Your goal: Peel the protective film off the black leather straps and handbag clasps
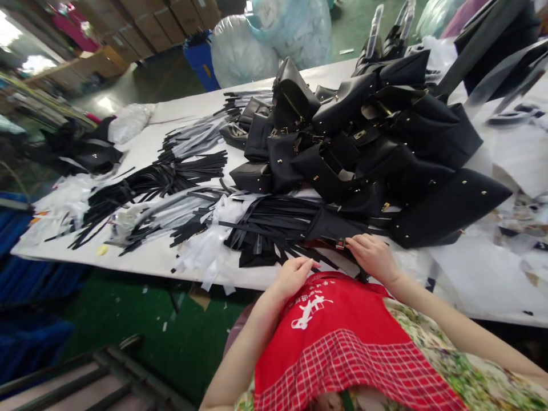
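Note:
My left hand (294, 275) rests at the near edge of the white table (141, 260), fingers curled and touching thin black straps (274, 225) that lie in a heap. My right hand (373, 256) sits just to its right, fingers bent down on a black strap end with a small metal buckle (341, 244). Right behind both hands rises a big pile of black leather handbags (363, 142) with gold studs. A red apron (338, 337) covers my front below the hands.
More black strap bundles (162, 180) and white plastic wrappers (209, 245) spread across the table's left half. Clear plastic sacks (265, 40) and a blue bin (201, 60) stand behind the table. Cardboard boxes line the far left; green floor and a metal frame (98, 371) lie below.

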{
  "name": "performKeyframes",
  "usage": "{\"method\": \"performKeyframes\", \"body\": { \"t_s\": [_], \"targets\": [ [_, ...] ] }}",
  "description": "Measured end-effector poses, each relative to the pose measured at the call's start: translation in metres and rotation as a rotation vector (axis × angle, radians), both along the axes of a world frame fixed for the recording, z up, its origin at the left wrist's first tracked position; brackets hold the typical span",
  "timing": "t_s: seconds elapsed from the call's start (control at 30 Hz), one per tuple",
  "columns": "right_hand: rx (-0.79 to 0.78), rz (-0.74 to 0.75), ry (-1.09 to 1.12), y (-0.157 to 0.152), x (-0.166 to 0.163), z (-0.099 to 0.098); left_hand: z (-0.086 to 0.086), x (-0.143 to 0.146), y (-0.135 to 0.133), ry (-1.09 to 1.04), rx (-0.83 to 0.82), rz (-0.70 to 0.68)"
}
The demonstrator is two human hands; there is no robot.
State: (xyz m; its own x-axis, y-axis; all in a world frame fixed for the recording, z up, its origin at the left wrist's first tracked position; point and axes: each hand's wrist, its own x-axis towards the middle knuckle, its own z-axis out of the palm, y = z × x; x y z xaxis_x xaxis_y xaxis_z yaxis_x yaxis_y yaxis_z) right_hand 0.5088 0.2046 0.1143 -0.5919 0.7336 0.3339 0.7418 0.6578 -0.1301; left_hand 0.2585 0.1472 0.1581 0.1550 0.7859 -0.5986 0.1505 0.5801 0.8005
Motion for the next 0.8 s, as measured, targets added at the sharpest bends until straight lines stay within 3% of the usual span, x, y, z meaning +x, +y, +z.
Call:
{"method": "performKeyframes", "body": {
  "t_s": [0.23,0.43,0.5,0.67,0.73,0.8],
  "targets": [
    [-0.104,0.072,-0.008,-0.013,-0.001,-0.006,-0.019,0.033,0.017,-0.186,-0.091,-0.117],
    [-0.254,-0.121,0.284,-0.032,-0.001,0.005,-0.032,0.046,0.024,0.027,0.146,-0.157],
    [-0.486,-0.148,0.449,-0.040,-0.001,0.009,-0.033,0.047,0.023,0.054,0.204,-0.163],
    [-1.559,-0.140,0.870,-0.043,-0.015,-0.003,-0.029,0.048,0.023,0.211,0.248,-0.202],
    [-1.816,-0.150,1.064,-0.041,-0.026,-0.012,-0.027,0.049,0.024,0.268,0.250,-0.172],
    [-1.915,-0.153,1.234,-0.039,-0.035,-0.020,-0.025,0.051,0.025,0.260,0.240,-0.138]
  ]
}}
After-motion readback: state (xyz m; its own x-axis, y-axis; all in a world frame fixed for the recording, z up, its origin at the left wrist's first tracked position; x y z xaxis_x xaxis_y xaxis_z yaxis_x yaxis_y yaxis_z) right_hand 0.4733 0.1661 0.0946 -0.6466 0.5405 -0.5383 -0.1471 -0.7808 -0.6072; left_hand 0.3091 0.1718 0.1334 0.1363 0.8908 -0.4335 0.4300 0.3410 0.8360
